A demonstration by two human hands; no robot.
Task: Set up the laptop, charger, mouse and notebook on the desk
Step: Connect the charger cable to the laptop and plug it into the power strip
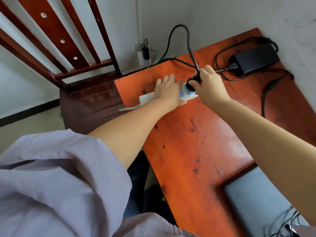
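Chair [89, 100] beside desk [196, 142] — I see left hand [168, 90] flat, fingers together on power strip [147, 98]; right hand [209, 84] clamped on plug [192, 83] — charger [256, 58] beyond.

Counted items: two hands, left [168, 90] and right [209, 85]; one white power strip [147, 98]; one black plug [192, 83]; one black charger brick [256, 58]; one grey laptop [253, 199]; one wooden chair [89, 100]; one orange surface [196, 142].
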